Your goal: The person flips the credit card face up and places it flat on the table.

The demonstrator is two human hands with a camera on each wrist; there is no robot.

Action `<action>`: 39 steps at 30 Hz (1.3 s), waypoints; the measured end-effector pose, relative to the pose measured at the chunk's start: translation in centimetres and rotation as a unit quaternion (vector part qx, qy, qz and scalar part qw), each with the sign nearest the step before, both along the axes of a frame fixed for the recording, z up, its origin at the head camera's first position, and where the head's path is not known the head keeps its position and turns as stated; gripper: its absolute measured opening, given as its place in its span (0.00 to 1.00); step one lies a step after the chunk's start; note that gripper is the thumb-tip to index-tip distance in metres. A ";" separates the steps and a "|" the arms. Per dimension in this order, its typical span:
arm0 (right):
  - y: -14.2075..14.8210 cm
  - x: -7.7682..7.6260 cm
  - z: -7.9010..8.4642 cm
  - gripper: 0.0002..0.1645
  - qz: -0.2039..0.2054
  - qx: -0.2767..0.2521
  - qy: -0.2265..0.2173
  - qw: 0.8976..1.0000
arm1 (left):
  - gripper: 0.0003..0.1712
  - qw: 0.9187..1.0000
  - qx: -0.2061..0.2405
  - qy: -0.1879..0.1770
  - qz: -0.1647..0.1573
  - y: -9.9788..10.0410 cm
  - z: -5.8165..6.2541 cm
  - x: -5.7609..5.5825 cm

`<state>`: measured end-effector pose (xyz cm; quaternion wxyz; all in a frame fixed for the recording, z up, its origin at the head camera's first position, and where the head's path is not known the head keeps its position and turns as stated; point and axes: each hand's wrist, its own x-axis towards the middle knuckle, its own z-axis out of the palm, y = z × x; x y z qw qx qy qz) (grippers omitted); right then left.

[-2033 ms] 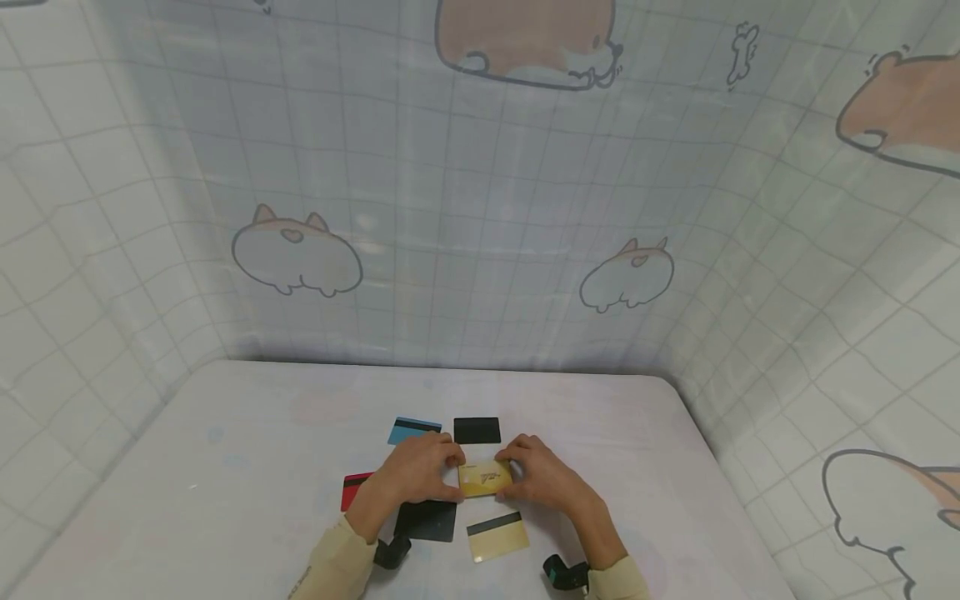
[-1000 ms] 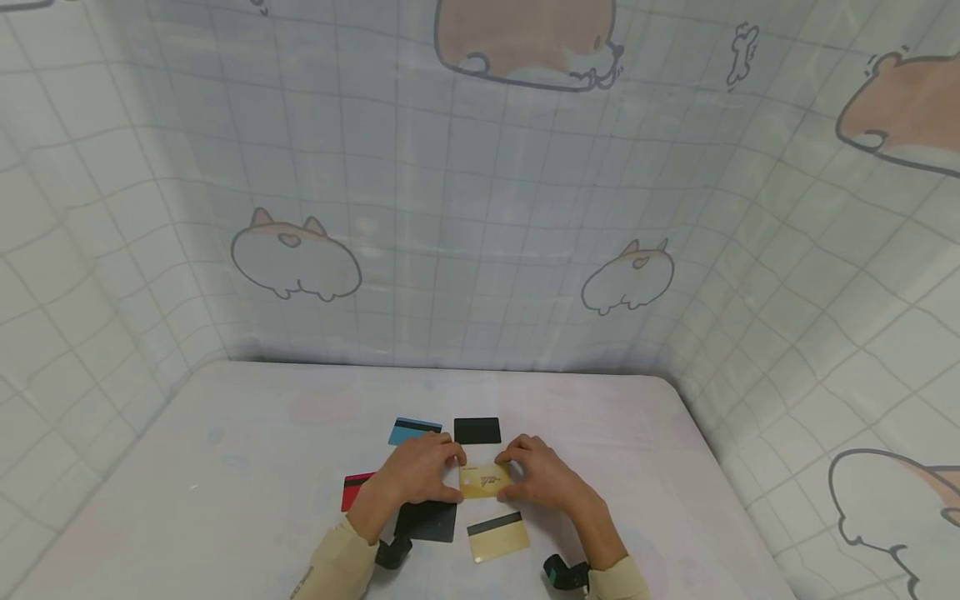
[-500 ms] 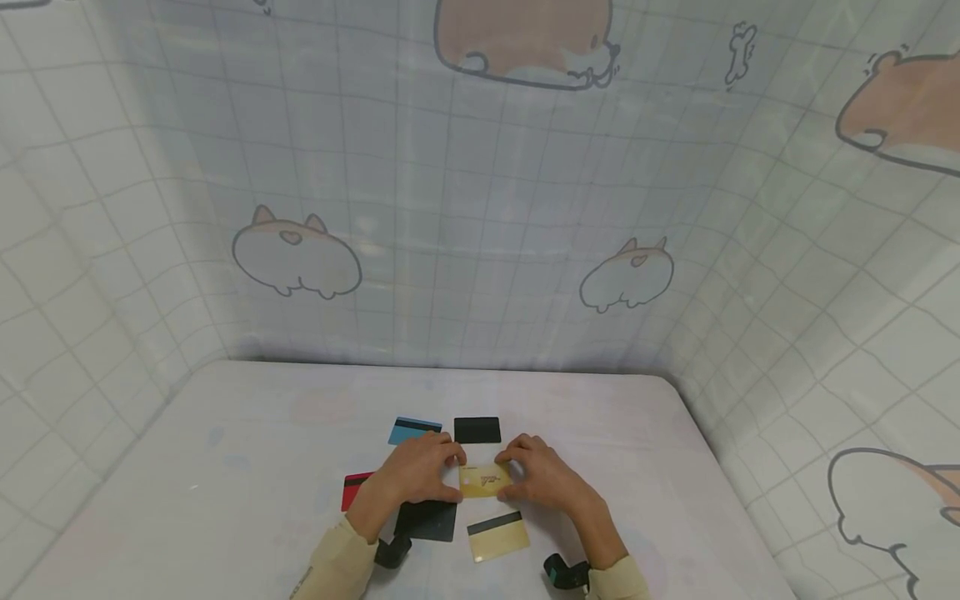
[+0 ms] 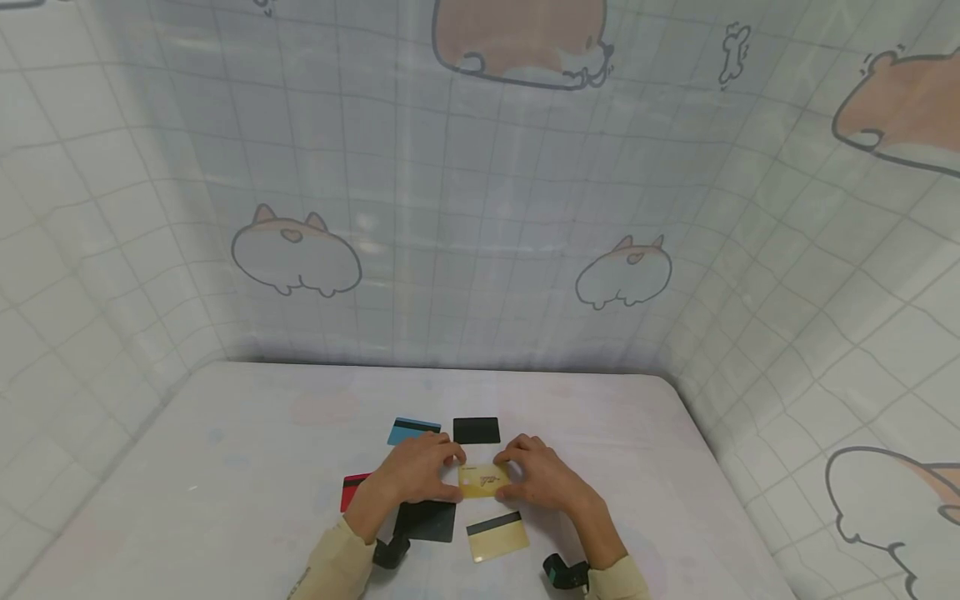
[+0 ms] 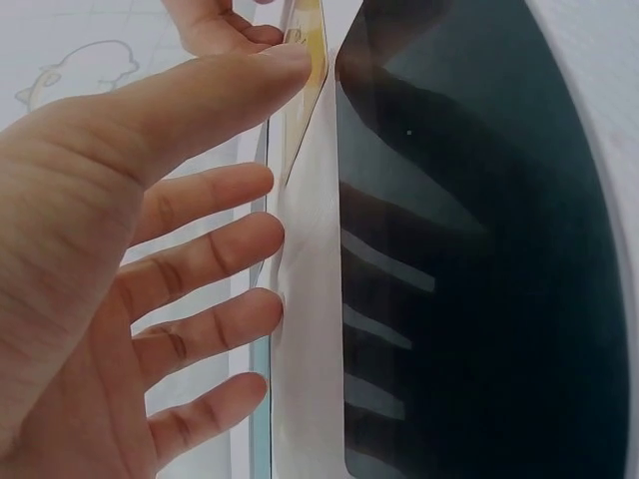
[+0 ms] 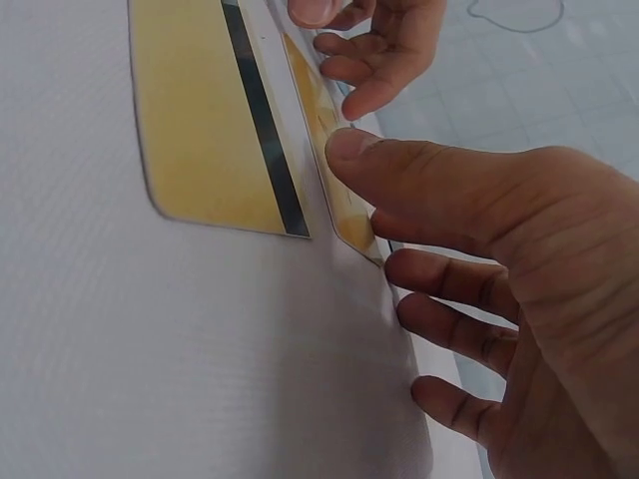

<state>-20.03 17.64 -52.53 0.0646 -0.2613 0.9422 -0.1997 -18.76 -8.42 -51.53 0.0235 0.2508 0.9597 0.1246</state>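
Observation:
A gold bank card (image 4: 482,481) with a small chip and dark markings lies between both hands. My left hand (image 4: 422,468) pinches its left end, thumb at the near corner and forefinger at the far one. At the opposite end my right hand (image 4: 546,477) grips it the same way. In the right wrist view the thumb presses on the edge of the gold card (image 6: 329,150), with the other fingers spread behind. Close under my left hand is a large black card (image 4: 426,522). A pale gold card (image 4: 498,537) with a dark stripe lies nearer me.
Beyond the hands lie a blue card (image 4: 411,431) with a black stripe and a black card (image 4: 476,430). A red card (image 4: 352,492) is partly covered by my left wrist. The white table (image 4: 247,467) backs onto a curtain (image 4: 465,250) printed with dogs.
Both hands keep their places. Two seconds ago the gold card looked darker, with a shadowed near edge; since one second ago its face looks paler and its chip shows.

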 end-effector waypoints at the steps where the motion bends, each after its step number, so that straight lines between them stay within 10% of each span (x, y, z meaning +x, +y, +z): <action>1: 0.0 0.0 0.0 0.26 0.000 0.000 -0.001 1.000 | 0.29 1.000 0.000 0.000 0.001 0.0 0.0 0.0; 15: 0.2 0.2 0.3 0.26 0.006 -0.007 -0.008 1.000 | 0.29 0.999 0.027 0.026 0.002 -0.1 0.3 -0.1; 29: 0.3 -0.1 -0.1 0.42 -0.037 -0.047 0.007 0.998 | 0.36 0.989 -0.004 0.103 0.108 0.1 0.0 -0.6; 39: 0.4 -0.7 -0.6 0.39 -0.057 -0.062 0.070 0.994 | 0.31 0.983 -0.004 0.146 0.113 -0.5 -0.2 -0.9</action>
